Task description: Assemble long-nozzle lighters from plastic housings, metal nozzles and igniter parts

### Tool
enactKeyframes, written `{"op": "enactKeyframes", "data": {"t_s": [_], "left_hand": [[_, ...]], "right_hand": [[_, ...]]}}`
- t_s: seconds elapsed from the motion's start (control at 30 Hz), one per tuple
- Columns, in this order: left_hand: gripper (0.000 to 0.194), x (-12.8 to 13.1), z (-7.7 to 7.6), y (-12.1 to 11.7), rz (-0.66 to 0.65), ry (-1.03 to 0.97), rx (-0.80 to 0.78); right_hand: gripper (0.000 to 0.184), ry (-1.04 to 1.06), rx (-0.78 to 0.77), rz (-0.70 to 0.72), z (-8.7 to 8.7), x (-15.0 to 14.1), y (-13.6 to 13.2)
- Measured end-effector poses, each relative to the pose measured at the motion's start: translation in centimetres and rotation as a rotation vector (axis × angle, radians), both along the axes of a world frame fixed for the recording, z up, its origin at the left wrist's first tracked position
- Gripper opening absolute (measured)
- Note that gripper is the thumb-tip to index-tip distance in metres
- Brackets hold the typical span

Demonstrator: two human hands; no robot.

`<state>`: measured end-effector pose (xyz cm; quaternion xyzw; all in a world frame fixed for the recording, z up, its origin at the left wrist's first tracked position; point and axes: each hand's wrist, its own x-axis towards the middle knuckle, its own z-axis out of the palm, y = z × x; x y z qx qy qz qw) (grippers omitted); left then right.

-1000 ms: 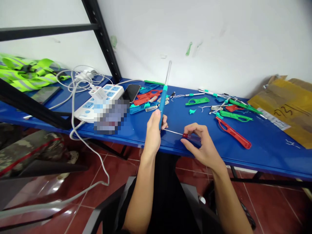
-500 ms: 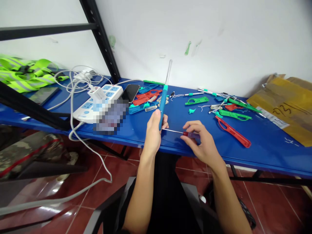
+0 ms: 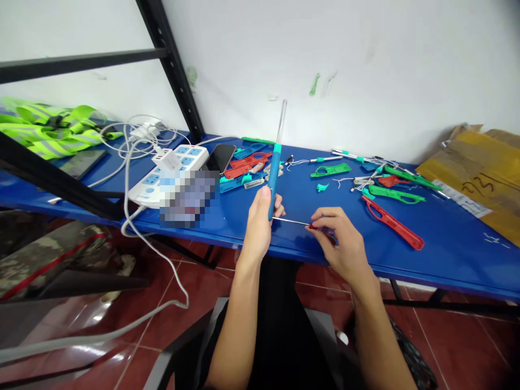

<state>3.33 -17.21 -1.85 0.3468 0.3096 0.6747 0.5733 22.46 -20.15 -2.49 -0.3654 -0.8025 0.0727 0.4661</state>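
My left hand (image 3: 262, 222) is closed round the blue handle of a long-nosed lighter (image 3: 275, 170). The lighter stands nearly upright, with a teal collar below its thin metal tube. In my right hand (image 3: 341, 238) is a screwdriver (image 3: 294, 220), its red and purplish handle pinched between thumb and fingers. The screwdriver's thin shaft points left, its tip at the lower end of the lighter's handle. Where exactly the tip sits on the lighter is too small to tell. Behind my right hand lie a green handle shell (image 3: 330, 169) and a red handle shell (image 3: 392, 222).
Several red and blue shells (image 3: 247, 162) and metal tubes with wires (image 3: 357, 155) lie on the blue table (image 3: 447, 265). A white power strip (image 3: 144, 197) and a black phone (image 3: 221, 158) are at left, beside a black rack post (image 3: 174, 70). A taped carton (image 3: 487, 179) stands right.
The view has shifted slightly. My right fingers have turned and now cover more of the screwdriver's handle. The lighter stays in my left hand, with the screwdriver's tip still at its lower end.
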Motion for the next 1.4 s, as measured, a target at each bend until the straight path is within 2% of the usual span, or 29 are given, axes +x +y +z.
{"op": "enactKeyframes", "data": {"t_s": [0.1,0.27,0.43,0.6,0.77,0.9,1.0,1.07,1.2,1.27,1.33,1.4], "left_hand": [[0.047,0.0,0.1,-0.1,-0.008,-0.004,-0.002],[0.049,-0.1,0.5,-0.3,0.01,-0.019,-0.009],[0.05,0.0,0.6,-0.3,0.002,-0.012,-0.009],[0.051,0.0,0.1,-0.3,-0.013,0.037,0.012],[0.051,0.0,-0.5,-0.2,0.002,0.071,0.049],[0.05,-0.1,-0.6,-0.1,-0.012,0.082,0.072],[0.047,-0.1,-0.5,-0.1,-0.041,0.128,0.087],[0.043,0.0,-0.4,-0.3,-0.045,0.159,0.101],[0.041,0.0,-0.8,-1.2,0.063,0.174,0.205],[0.042,0.0,-1.2,-1.8,0.138,0.172,0.27],[0.043,0.1,-1.4,-2.4,0.188,0.195,0.303],[0.042,0.4,-1.3,-2.9,0.271,0.198,0.31]], "right_hand": [[0.013,-0.013,0.018,-0.027,-0.2,0.1,-0.1],[0.007,-0.133,-0.074,-0.028,0.0,0.3,-0.2],[0.018,-0.015,-0.141,0.056,0.2,0.2,-0.1],[0.008,0.015,-0.114,-0.01,0.1,0.3,0.0],[0.015,-0.049,-0.219,-0.035,0.7,0.5,0.0],[0.026,-0.128,-0.318,0.025,1.4,0.5,-0.2],[0.041,-0.107,-0.448,0.085,2.0,0.5,-0.3],[0.05,-0.037,-0.598,0.122,2.3,0.6,-0.1],[0.058,0.195,-1.085,0.298,2.5,0.8,0.8],[0.059,0.285,-1.264,0.379,2.6,0.8,1.1],[0.059,0.332,-1.338,0.394,2.8,0.9,1.2],[0.059,0.314,-1.332,0.383,3.1,1.2,0.9]]}}
